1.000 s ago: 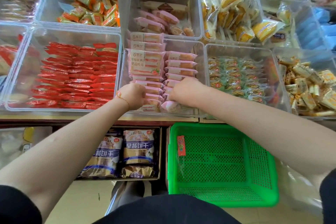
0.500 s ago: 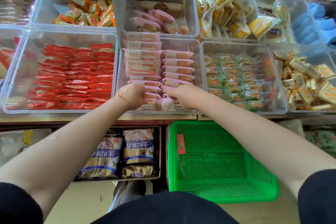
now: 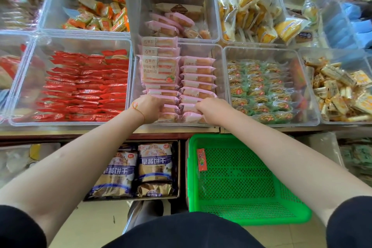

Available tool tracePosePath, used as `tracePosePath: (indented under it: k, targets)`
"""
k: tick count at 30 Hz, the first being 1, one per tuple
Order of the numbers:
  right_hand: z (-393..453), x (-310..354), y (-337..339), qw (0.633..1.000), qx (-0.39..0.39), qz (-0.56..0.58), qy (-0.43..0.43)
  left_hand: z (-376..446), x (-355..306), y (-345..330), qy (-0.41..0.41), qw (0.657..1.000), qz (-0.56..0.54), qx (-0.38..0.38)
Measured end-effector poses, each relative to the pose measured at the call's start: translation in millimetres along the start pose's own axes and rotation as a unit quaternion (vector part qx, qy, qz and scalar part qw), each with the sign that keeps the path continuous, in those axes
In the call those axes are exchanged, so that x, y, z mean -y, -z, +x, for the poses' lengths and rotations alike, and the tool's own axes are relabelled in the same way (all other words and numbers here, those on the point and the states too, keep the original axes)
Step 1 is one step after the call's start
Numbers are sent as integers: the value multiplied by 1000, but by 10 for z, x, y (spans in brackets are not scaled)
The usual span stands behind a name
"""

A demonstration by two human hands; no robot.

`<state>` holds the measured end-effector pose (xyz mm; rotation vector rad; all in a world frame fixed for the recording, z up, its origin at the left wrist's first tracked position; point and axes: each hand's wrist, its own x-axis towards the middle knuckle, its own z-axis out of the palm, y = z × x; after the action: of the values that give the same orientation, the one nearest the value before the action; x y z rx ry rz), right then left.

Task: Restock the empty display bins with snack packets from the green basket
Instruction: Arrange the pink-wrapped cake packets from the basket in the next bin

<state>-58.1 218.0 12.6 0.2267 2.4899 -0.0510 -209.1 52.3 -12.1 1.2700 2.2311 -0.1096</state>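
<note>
Both hands were inside the clear centre bin (image 3: 220, 86), at its near end. The left hand (image 3: 148, 108) was curled around pink snack packets (image 3: 198, 84) in the left row; the right hand (image 3: 211, 109) pinched a packet in the right row. The green basket (image 3: 251, 213) sat below the shelf edge, holding one small red packet (image 3: 201, 159) against its left wall.
</note>
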Motion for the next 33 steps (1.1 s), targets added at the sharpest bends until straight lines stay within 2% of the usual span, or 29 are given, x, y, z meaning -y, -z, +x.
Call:
tracePosePath:
  k: [4, 8, 11, 13, 16, 17, 19, 22, 27, 33]
  targets:
    - [76, 68, 24, 999, 29, 17, -10, 33, -106, 80, -1, 999, 38, 34]
    - [170, 121, -9, 995, -2, 92, 25, 104, -138, -4, 11, 994, 104, 43]
    - [189, 113, 19, 994, 39, 92, 38, 144, -170, 35, 22, 993, 99, 66]
    - [175, 54, 110, 994, 49, 93, 29, 128, -157, 102, 22, 996, 76, 36]
    - [196, -13, 141, 990, -67, 121, -15, 131, -106, 89, 11, 995, 29, -100]
    - [211, 8, 99, 986, -100, 131, -28, 141, -105, 50, -1, 993, 33, -115]
    - [261, 82, -28, 987, -124, 102, -28, 169, -108, -58, -29, 993, 53, -103]
    - [285, 157, -136, 992, -118, 20, -27, 218, -131, -146, -49, 990, 96, -93]
    - [294, 66, -90, 993, -104, -48, -15, 293, -132, -155, -71, 979, 176, -74]
    - [225, -33, -71, 993, -113, -29, 34, 353, -152, -150, -39, 988, 132, -69]
